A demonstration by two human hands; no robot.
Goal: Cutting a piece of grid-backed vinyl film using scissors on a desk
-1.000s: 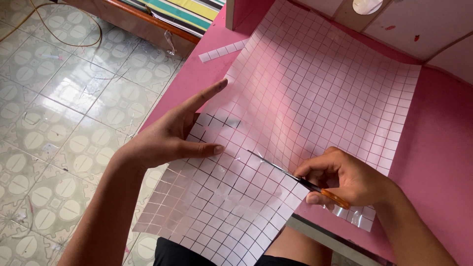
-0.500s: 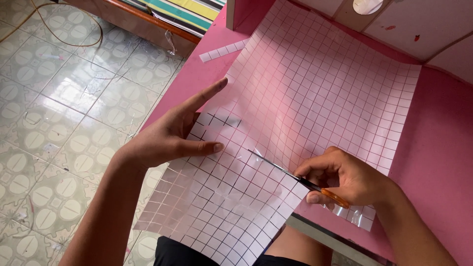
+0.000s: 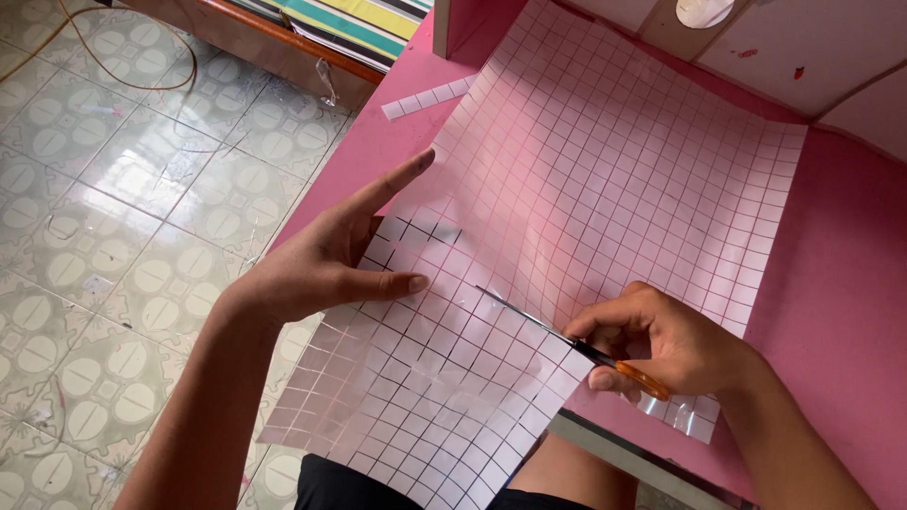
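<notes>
Orange-handled scissors [image 3: 576, 345] sit clamped in the right hand [image 3: 661, 340], fingers curled shut around the handles, the slim metal blades reaching up and left across the sheet with the tip just short of the left thumb. They cut into a large translucent pink film printed with a dark square grid [image 3: 605, 179], which lies over the pink tabletop [image 3: 841, 283] and overhangs its near edge above the person's lap. The left hand [image 3: 326, 264] lies open and flat on the film's left margin, forefinger stretched along the edge, thumb pressing the sheet down; it grasps nothing.

Judgement: the cut will run true if the blades follow one printed grid line, closing in long, partial strokes, while the left hand keeps the film taut just ahead of the tip and clear of the blades. The unsupported overhang may sag and drag the line off course.

Against the earlier frames, the blade tip lies marginally further into the sheet; both hands otherwise keep their positions. A narrow gridded offcut strip [image 3: 425, 96] lies unmoved at the far left of the tabletop, beside the patterned tile floor [image 3: 123, 189].
</notes>
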